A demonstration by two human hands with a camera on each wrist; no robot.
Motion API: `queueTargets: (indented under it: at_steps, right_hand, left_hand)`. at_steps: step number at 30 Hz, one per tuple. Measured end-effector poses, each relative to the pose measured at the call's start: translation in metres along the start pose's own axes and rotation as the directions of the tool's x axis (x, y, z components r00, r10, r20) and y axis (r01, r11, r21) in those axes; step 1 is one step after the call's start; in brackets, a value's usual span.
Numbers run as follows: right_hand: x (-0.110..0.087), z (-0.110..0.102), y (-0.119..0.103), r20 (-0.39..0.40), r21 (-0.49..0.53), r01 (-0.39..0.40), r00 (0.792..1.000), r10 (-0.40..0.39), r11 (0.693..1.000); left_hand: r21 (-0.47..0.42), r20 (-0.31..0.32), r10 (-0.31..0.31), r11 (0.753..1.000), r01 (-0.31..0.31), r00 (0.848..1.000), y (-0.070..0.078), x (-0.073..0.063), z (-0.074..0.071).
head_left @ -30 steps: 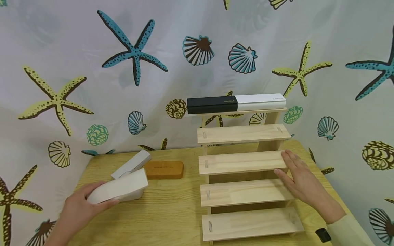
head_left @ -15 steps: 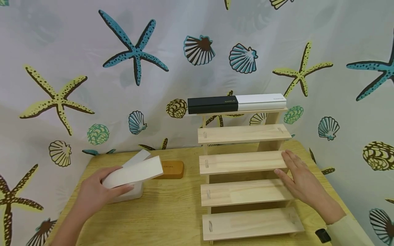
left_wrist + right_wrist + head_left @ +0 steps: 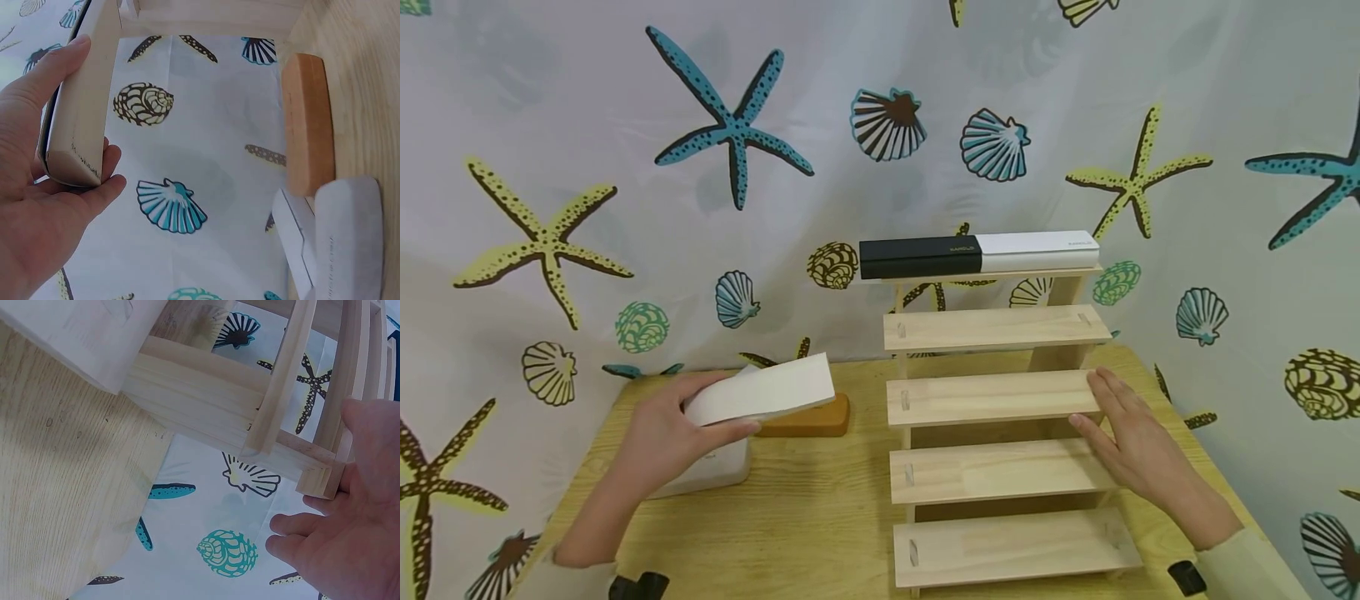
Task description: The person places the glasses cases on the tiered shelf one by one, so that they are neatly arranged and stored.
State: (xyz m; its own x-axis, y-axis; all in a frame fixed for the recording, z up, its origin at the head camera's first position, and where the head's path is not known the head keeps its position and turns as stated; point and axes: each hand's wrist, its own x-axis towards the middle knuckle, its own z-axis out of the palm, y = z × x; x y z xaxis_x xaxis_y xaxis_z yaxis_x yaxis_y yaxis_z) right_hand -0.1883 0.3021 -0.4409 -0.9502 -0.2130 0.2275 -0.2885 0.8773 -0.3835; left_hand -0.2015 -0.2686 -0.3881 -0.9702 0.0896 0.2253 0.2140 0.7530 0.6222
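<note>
White case (image 3: 763,388) left of frame centre, lifted above the table (image 3: 820,521), free end angled up toward the right. Left hand (image 3: 664,433) grips its near end, thumb along one long side, fingers on the other. Looks stiff, probably light; smooth faces could slip. Dark scuffs on one edge in the left wrist view. Mid-length hold would likely balance better. Right hand (image 3: 1138,442), fingers extended, rests on rack (image 3: 1000,327), right of frame.

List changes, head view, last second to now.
The left hand, already gripping the white case, carried it rightward and up the picture; it now hides more of the orange case. Nothing was let go. Unchanged: the right hand against the wooden rack, the black box and long white box on top.
</note>
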Motion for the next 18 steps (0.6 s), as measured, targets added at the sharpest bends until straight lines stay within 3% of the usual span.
queueTargets:
  at_steps: [9,18]
  right_hand:
    - [0.000,0.001,0.001,-0.010,-0.001,0.006,1.000,-0.006,1.000]
    - [-0.001,0.002,0.002,-0.011,0.001,0.003,1.000,-0.003,1.000]
  left_hand:
    - [-0.024,0.007,0.050,0.998,-0.050,0.999,0.024,0.019,0.007]
    - [-0.089,0.005,0.144,0.986,-0.143,0.990,0.049,0.037,0.022]
